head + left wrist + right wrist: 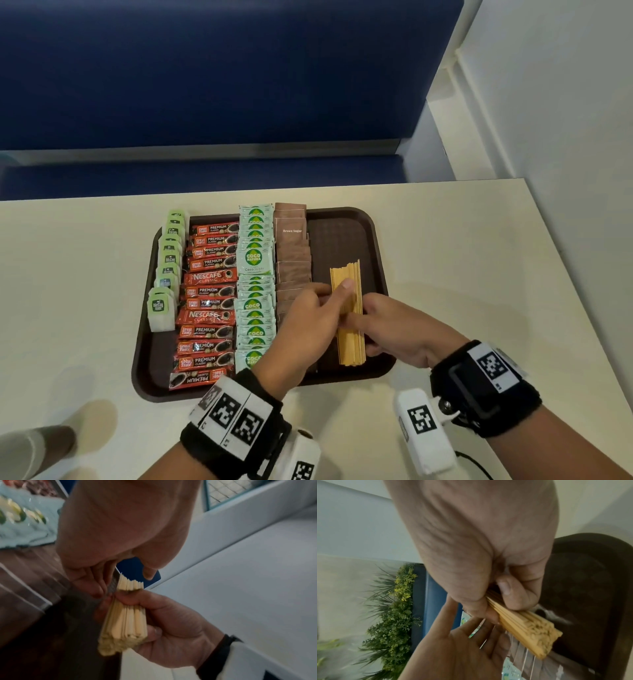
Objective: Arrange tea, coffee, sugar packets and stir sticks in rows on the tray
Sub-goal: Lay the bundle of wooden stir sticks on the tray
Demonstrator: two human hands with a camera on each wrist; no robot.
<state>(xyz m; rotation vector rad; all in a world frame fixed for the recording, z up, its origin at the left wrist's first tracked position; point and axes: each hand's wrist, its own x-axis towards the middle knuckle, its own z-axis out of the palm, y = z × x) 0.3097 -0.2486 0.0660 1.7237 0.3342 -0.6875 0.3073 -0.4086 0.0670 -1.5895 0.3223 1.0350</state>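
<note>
Both hands (310,317) (fingers curled) around stir sticks (349,329)

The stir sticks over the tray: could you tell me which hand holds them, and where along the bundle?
The right hand grips the bundle of stir sticks around its middle; the left hand touches its upper part with thumb and fingertips.
</note>
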